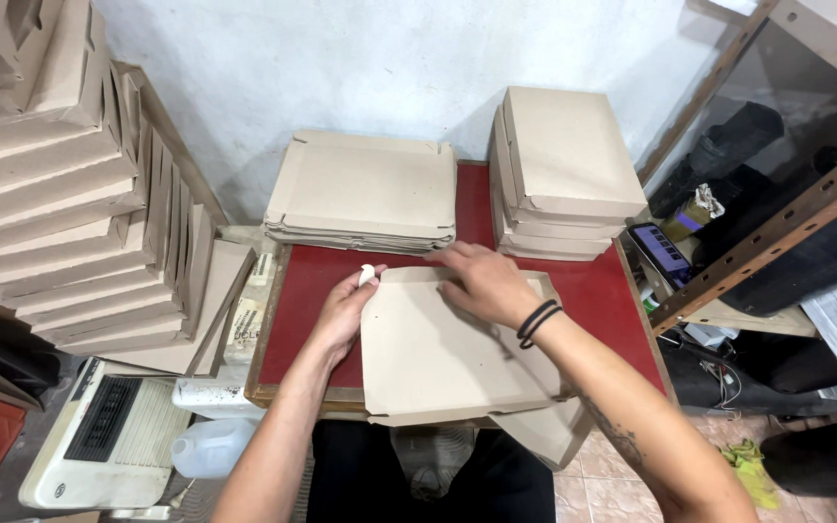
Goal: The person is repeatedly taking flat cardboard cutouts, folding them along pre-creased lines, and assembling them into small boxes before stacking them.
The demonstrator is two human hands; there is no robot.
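My right hand [484, 281] presses flat and open on the far edge of the cardboard sheet [448, 353] lying at the table's [612, 300] near edge, while my left hand [346, 310] pinches its far-left corner.

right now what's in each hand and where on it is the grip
The left hand pinches the left edge of the flat cardboard box blank on the red table, with a small white object at its fingertips. The right hand presses flat on the blank's top edge.
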